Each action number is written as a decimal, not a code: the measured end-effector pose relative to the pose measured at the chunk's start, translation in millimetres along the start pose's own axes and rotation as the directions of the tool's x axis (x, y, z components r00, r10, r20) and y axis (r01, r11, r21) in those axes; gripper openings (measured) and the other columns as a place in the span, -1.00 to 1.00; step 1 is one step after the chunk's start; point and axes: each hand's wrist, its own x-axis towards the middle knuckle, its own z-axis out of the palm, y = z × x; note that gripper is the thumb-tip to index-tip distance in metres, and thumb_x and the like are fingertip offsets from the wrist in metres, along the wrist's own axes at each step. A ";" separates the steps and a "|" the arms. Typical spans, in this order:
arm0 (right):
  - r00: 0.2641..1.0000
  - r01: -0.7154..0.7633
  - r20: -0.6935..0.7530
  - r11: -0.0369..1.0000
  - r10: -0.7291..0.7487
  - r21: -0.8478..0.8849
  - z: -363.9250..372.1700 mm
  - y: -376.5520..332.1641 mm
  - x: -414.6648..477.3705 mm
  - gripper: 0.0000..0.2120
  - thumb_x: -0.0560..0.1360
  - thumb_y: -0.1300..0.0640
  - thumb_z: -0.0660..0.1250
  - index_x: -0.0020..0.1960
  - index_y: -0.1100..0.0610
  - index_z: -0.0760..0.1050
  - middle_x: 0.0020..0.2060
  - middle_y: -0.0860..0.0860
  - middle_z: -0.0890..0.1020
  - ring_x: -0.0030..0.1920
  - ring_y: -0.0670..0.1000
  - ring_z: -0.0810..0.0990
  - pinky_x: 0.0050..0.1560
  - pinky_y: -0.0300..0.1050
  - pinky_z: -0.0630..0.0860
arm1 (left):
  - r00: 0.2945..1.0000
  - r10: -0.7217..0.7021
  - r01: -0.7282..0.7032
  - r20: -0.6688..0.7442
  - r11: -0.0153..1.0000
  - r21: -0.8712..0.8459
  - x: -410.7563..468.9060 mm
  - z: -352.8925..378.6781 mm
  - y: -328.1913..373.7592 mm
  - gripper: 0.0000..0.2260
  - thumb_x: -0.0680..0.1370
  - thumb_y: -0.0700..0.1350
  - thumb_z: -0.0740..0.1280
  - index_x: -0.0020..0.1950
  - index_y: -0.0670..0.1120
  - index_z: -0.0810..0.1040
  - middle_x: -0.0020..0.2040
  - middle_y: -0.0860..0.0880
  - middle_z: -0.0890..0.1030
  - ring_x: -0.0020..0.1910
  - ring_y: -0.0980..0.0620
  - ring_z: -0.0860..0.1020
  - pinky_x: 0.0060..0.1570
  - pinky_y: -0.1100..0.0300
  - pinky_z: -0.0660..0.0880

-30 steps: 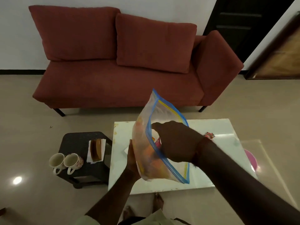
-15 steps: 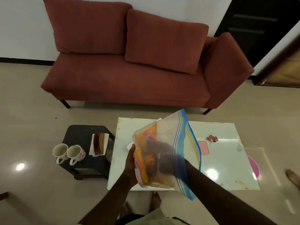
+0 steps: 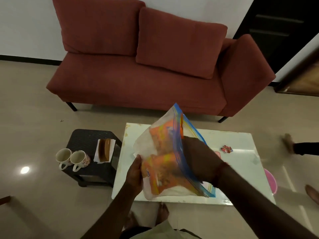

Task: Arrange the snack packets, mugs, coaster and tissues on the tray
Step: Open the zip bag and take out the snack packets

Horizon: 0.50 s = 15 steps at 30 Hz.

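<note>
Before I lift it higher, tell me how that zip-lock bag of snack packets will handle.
The zip-lock bag looks floppy: its clear film creases around the right hand inside it. Probably light, since the left hand supports it by one edge. The smooth plastic may slip, and the orange packets could shift.

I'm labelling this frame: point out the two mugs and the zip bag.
plain mug (image 3: 63, 156), head view, on its rim.
floral mug (image 3: 80, 157), head view, on its rim.
zip bag (image 3: 165, 152), head view, on its clear side.
</note>
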 end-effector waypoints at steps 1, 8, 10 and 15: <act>0.999 0.018 -0.029 0.999 -0.020 -0.045 -8.1 2.2 -3.6 -0.73 0.49 0.06 0.41 0.16 0.10 0.55 0.09 0.05 0.63 0.09 0.10 0.61 0.05 -0.12 0.51 | 0.999 0.009 -0.010 -0.042 1.000 -0.018 1.6 -4.3 -1.3 -0.47 0.62 0.21 0.08 0.42 -0.11 0.42 0.31 -0.29 0.54 0.25 -0.32 0.53 0.23 -0.35 0.44; 0.999 0.025 -0.048 0.991 -0.018 0.131 -69.5 26.8 -21.8 -0.56 0.19 -0.13 0.58 0.00 -0.18 0.51 -0.02 -0.30 0.57 -0.09 -0.30 0.63 -0.29 -0.48 0.53 | 0.992 -0.042 0.024 -0.118 0.988 -0.154 6.7 -38.7 -2.4 -0.48 0.61 0.21 0.06 0.35 -0.11 0.49 0.25 -0.24 0.56 0.17 -0.24 0.58 0.14 -0.24 0.54; 0.998 0.024 -0.060 0.979 -0.013 0.202 -84.0 34.0 -19.5 -0.54 0.15 -0.13 0.60 0.00 -0.17 0.53 -0.07 -0.32 0.61 -0.08 -0.38 0.60 -0.33 -0.53 0.48 | 0.995 -0.040 0.020 -0.090 0.976 -0.217 9.3 -47.1 -2.2 -0.46 0.63 0.21 -0.01 0.27 -0.09 0.59 0.19 -0.21 0.62 0.12 -0.22 0.62 0.04 -0.19 0.60; 0.990 0.009 -0.133 0.921 0.047 0.390 -108.9 71.3 1.1 -0.47 0.03 -0.21 0.61 -0.04 -0.28 0.56 -0.05 -0.36 0.64 -0.15 -0.24 0.69 -0.37 -0.37 0.57 | 0.997 0.028 -0.049 -0.069 0.947 -0.318 30.8 -64.8 13.6 -0.37 0.67 0.20 -0.08 0.20 -0.21 0.63 0.16 -0.29 0.63 0.15 -0.26 0.60 0.19 -0.21 0.50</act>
